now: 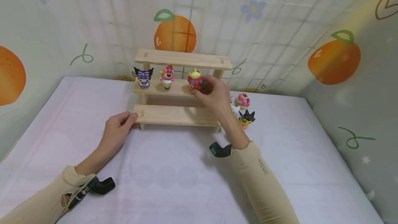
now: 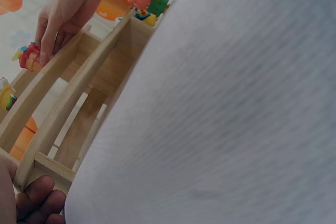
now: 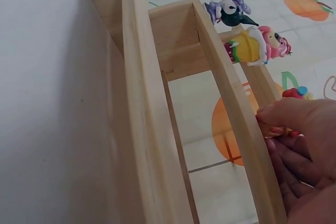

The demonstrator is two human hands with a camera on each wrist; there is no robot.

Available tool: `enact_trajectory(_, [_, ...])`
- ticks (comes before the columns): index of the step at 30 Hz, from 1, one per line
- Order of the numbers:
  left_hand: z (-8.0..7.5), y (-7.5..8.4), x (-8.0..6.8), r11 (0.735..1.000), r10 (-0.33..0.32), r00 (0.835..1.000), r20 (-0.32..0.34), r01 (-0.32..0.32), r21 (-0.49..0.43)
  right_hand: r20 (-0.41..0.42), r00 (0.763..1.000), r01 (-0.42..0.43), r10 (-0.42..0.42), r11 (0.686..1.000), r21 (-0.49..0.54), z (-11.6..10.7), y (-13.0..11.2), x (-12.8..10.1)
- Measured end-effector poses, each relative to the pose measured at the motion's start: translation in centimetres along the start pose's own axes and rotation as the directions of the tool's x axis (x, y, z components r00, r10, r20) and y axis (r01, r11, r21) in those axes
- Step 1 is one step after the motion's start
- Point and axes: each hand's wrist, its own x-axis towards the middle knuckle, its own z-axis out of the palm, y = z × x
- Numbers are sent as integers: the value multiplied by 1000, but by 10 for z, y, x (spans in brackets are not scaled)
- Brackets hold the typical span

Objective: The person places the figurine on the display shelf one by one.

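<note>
In the centre of the head view, the right hand (image 1: 214, 94) is pinching a red and green figurine (image 1: 195, 79) with curled fingertips, setting it on the middle step of the wooden stepped shelf (image 1: 181, 89). The figure is standing upright at the right end of a row, beside a pink figurine (image 1: 167, 77) and a purple and black figurine (image 1: 143, 77) further left. The left hand (image 1: 119, 127), lower left of centre, is gripping the bottom step's left corner with curled fingers, bracing the shelf on the white cloth-covered table (image 1: 174, 179).

To do this step well, I judge the figure's base should be sitting flat on the plank and well back from the front edge before the fingers are loosening (the step looks narrow in the right wrist view). Opening thumb and fingers sideways and drawing the hand straight back toward the lower right would probably be avoiding a knock to the pink neighbour. Keeping the left hand's hold firm should be steadying the shelf meanwhile. Three more figurines (image 1: 244, 110) are waiting on the table just right of the shelf, partly hidden by the wrist.
</note>
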Motion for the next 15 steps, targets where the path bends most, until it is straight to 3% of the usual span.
enact_trajectory(9, [0, 1, -1, 1000, -4, 1000, 3, 4, 2, 66, 997, -41, 38, 998, 39, -22, 6, -6])
enact_trajectory(15, [-1, 1, -2, 1000, -5, 1000, 6, 5, 13, 12, 1000, -24, 24, 1000, -2, -47, 22, -12])
